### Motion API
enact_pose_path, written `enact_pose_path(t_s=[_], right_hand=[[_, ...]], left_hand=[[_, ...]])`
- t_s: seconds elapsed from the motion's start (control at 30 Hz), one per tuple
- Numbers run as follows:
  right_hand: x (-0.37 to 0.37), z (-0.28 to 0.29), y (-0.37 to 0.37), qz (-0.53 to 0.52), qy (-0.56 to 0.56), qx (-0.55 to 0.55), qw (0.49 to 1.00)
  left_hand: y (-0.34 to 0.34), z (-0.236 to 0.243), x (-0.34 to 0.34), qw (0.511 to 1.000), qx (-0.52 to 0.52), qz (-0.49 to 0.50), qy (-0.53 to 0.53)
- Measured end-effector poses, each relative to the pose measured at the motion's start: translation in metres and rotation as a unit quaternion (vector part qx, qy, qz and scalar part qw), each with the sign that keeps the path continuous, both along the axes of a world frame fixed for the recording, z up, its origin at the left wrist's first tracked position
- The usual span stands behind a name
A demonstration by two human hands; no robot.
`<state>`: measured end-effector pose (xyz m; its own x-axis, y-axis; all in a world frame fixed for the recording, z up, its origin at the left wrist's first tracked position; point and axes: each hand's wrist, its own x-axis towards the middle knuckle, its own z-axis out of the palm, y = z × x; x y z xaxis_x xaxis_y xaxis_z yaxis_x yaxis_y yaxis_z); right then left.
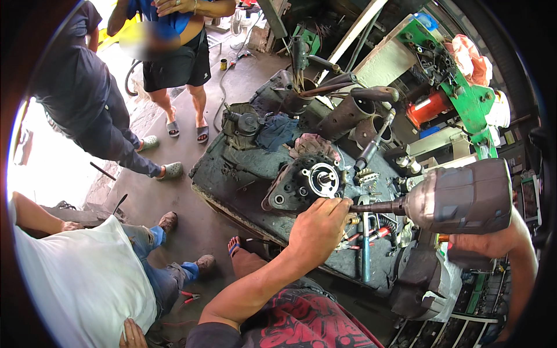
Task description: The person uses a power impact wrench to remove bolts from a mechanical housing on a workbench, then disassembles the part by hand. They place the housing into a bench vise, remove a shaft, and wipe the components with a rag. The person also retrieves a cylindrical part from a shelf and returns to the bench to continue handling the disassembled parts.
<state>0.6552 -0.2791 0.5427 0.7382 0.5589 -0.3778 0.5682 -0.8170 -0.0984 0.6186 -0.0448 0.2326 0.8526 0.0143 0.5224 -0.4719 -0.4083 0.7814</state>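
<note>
My right hand point(483, 243) grips a large dark impact wrench point(464, 194) with a silver nose, held level at the right. From its nose a long dark extension shaft point(380, 207) points left. The closed fingers of my left hand point(320, 225) are around the shaft's tip; whatever sits inside them is hidden. Just beyond that hand, on the workbench point(232, 188), rests a greasy dark metal housing point(290, 185) with a bright ring and a shaft stub point(325, 178) at its centre. A ratchet with a blue-grey handle point(365, 249) lies on the bench below the extension shaft.
Rags point(277, 132), another greasy part point(246, 123), metal cylinders point(342, 116) and loose tools crowd the bench. A green metal frame point(473, 98) stands at the far right. Two people stand at the far left; a person in a white shirt point(87, 278) is close at my left. Pliers point(189, 297) lie on the floor.
</note>
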Motion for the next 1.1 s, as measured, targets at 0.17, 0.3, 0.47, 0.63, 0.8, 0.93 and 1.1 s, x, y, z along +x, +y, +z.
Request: enact_pose_path(t_s=[0.17, 0.3, 0.47, 0.63, 0.8, 0.93, 1.1], right_hand=[[-0.007, -0.015, 0.012, 0.066, -0.013, -0.080, 0.995], [-0.014, -0.014, 0.014, -0.059, 0.055, 0.017, 0.997], [-0.021, -0.005, -0.007, -0.150, 0.128, -0.046, 0.979], [-0.025, -0.005, -0.012, 0.046, 0.063, -0.237, 0.968], [-0.027, 0.001, -0.006, 0.060, 0.074, -0.204, 0.974], [-0.022, 0.003, -0.003, 0.019, 0.079, -0.205, 0.975], [-0.018, 0.003, 0.005, 0.001, 0.079, -0.216, 0.973]], left_hand=[[0.025, 0.012, -0.028, 0.995, -0.053, 0.089, 0.013], [0.087, -0.011, -0.038, 0.978, -0.068, 0.181, 0.074], [0.092, -0.060, 0.007, 0.982, 0.036, 0.026, 0.181], [0.068, -0.071, 0.026, 0.973, 0.145, 0.028, 0.177], [0.067, -0.073, 0.026, 0.987, 0.068, 0.036, 0.144], [0.068, -0.080, 0.027, 0.994, 0.016, 0.042, 0.104], [0.068, -0.081, 0.028, 0.994, 0.013, 0.048, 0.097]])
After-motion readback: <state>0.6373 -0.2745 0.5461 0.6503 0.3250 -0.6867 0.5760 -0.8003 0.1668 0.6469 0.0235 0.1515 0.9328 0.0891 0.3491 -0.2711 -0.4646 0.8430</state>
